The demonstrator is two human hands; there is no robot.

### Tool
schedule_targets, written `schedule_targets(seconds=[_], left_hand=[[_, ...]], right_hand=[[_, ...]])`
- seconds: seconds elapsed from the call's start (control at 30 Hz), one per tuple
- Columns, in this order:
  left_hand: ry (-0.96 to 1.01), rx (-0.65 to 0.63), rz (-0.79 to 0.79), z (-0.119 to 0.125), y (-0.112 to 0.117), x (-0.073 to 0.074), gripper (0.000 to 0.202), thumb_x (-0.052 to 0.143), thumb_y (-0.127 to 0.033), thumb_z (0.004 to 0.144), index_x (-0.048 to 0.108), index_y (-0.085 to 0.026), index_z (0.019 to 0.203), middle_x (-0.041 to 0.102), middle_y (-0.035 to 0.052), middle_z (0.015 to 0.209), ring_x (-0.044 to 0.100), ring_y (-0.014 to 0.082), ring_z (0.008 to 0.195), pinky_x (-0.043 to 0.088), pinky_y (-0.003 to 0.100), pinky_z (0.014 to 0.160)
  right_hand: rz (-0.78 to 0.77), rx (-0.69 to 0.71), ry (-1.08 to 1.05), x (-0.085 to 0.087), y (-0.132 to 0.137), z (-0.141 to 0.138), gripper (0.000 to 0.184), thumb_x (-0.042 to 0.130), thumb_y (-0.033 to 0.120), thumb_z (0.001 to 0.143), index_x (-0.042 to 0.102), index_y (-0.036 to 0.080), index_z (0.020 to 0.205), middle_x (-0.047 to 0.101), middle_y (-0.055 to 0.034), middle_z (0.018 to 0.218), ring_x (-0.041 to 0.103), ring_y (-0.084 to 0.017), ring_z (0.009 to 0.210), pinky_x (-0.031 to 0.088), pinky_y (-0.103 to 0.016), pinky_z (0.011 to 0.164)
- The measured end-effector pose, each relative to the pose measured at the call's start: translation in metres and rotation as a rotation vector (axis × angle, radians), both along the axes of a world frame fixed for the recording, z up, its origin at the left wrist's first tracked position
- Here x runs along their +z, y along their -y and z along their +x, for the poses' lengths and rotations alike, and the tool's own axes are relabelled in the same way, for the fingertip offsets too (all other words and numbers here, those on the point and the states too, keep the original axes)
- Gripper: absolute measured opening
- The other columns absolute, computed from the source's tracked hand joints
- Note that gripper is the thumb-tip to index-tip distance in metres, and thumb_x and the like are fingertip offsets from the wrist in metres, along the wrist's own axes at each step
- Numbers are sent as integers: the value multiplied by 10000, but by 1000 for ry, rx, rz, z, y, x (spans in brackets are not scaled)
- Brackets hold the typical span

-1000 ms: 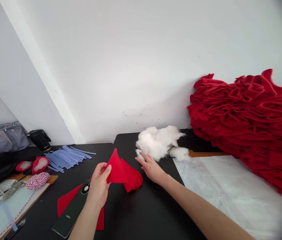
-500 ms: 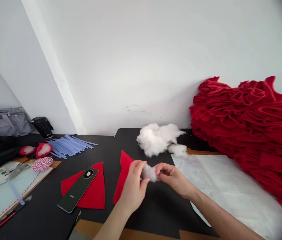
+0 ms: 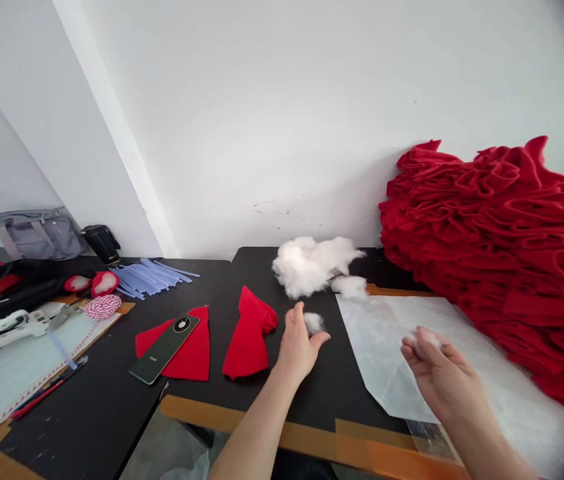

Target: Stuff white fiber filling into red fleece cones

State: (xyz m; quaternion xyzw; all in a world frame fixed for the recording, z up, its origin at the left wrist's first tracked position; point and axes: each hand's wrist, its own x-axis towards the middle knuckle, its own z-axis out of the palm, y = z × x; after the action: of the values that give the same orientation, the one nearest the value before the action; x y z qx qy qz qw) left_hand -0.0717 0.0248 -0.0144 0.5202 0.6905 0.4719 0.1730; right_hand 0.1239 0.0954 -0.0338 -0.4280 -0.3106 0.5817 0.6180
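My left hand (image 3: 298,343) hovers over the black table (image 3: 112,407), pinching a small white stuffing tuft (image 3: 314,322) between thumb and fingers. A red felt cone (image 3: 251,329) lies just left of it. My right hand (image 3: 437,370) is over the clear plastic sheet (image 3: 387,333), fingers curled around a second small tuft of stuffing (image 3: 425,337). A larger pile of white stuffing (image 3: 312,263) sits behind both hands, near the wall.
A phone (image 3: 165,349) rests on a flat red felt piece (image 3: 189,347). A tall stack of red felt (image 3: 502,253) fills the right. At the left lie blue sticks (image 3: 149,277), a red-white twine ball (image 3: 103,306), a glue gun (image 3: 12,325) and bags (image 3: 37,233).
The hands were together pulling one tuft apart; now they are separated, each with a piece. The right hand moved right over the plastic sheet. The red cone lies on the table.
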Motion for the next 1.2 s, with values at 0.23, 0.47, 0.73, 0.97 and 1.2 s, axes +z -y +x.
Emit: schedule_targets(seconds=[0.23, 0.47, 0.73, 0.97, 1.2], left_hand=[[-658, 104, -99, -72, 99, -9, 508, 652, -127, 654, 534, -224, 1138, 461, 132, 1212, 491, 345, 1105, 443, 521, 884], [-630, 137, 30, -86, 100, -23, 166, 410, -204, 892, 576, -208, 878, 605, 51, 817, 603, 191, 765, 501, 311, 686], [-488, -92, 416, 19, 95, -16, 177, 379, -116, 884, 518, -225, 868, 561, 26, 715, 554, 147, 635, 449, 246, 581], [-108, -213, 410, 45, 101, -39, 147, 460, -236, 885, 550, -218, 770, 555, 31, 716, 535, 151, 646, 436, 259, 591], [1244, 222, 197, 38, 70, -8, 433, 604, -457, 802, 519, -179, 1123, 658, 116, 984, 635, 257, 955, 518, 373, 788]], right_hand=[[-155, 279, 149, -8, 57, 37, 615, 827, 516, 460, 673, 225, 979, 626, -90, 1192, 678, -244, 918, 604, -240, 731], [65, 625, 100, -18, 127, -53, 273, 683, 440, 739, 562, 230, 864, 682, -28, 766, 657, -179, 672, 551, -310, 659], [308, 375, 353, -11, 112, -101, 175, 536, 232, 694, 457, 209, 539, 476, 25, 545, 420, -121, 520, 369, -240, 482], [-13, 424, -57, 1, 102, -80, 271, 656, 302, 620, 428, 219, 500, 409, 68, 440, 342, -85, 409, 336, -225, 398], [317, 514, 274, -4, 117, -86, 170, 665, 307, 745, 695, 164, 659, 685, -43, 665, 603, -193, 626, 490, -280, 578]])
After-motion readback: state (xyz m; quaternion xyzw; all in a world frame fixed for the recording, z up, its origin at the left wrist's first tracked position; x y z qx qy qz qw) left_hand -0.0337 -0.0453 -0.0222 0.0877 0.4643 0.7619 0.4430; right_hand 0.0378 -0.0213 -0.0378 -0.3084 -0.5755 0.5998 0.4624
